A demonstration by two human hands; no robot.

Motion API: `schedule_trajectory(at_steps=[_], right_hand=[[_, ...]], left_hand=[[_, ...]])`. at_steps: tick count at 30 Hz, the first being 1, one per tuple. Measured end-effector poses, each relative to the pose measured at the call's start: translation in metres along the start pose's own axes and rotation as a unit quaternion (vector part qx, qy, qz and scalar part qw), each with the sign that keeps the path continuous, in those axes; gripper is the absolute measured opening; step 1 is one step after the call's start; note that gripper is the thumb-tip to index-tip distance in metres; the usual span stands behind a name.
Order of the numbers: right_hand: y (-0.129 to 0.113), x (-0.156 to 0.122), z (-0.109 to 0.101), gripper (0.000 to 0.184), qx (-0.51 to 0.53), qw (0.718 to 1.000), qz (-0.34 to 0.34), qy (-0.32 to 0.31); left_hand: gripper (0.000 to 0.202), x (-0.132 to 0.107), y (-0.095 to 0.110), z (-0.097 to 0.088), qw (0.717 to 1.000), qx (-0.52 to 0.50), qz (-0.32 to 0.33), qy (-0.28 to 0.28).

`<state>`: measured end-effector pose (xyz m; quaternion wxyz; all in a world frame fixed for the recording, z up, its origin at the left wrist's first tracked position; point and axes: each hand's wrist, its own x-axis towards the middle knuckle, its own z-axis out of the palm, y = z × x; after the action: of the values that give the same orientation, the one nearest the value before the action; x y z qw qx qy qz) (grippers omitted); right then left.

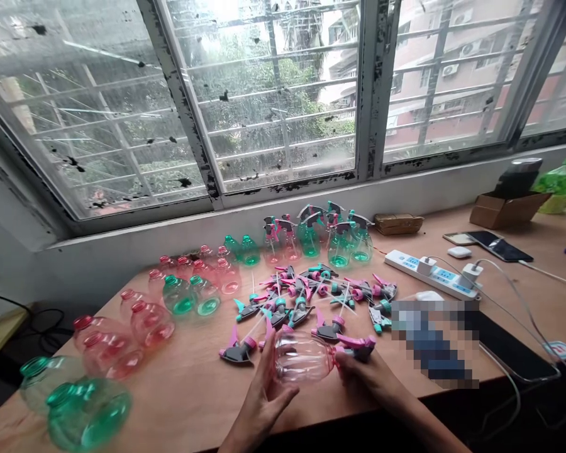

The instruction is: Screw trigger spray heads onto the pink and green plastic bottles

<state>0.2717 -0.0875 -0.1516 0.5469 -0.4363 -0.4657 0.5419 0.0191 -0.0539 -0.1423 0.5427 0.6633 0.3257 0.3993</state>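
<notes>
A clear pink spray bottle [299, 358] lies on its side between my hands, above the front of the table. My left hand [266, 390] is wrapped about its base end, thumb underneath. At the neck, my right hand [356, 371] grips a pink and grey spray head [361, 346]; the fingers partly hide where head and bottle meet. Just beyond the bottle lies a heap of loose pink, teal and grey spray heads [299, 286] with thin tubes. One pink and grey spray head [238, 352] rests left of my left hand.
Open pink bottles [153, 324] and green bottles [89, 412] stand along the left. Bottles with heads fitted [339, 248] stand by the window. To the right are a power strip [431, 275], a phone [519, 346], cables and a cardboard box [504, 211].
</notes>
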Motion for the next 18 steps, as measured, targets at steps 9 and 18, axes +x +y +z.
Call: schedule_trajectory(at_steps=[9,18], right_hand=[[0.008,0.002,-0.001,0.035,-0.033,0.999,-0.013,-0.002],[0.019,-0.001,0.003,0.042,-0.021,1.0,0.005,0.01]], left_hand=[[0.091,-0.003,-0.002,0.0,0.998,-0.035,0.035,-0.031],[0.103,-0.009,0.006,0.003,0.998,-0.039,0.044,-0.034]])
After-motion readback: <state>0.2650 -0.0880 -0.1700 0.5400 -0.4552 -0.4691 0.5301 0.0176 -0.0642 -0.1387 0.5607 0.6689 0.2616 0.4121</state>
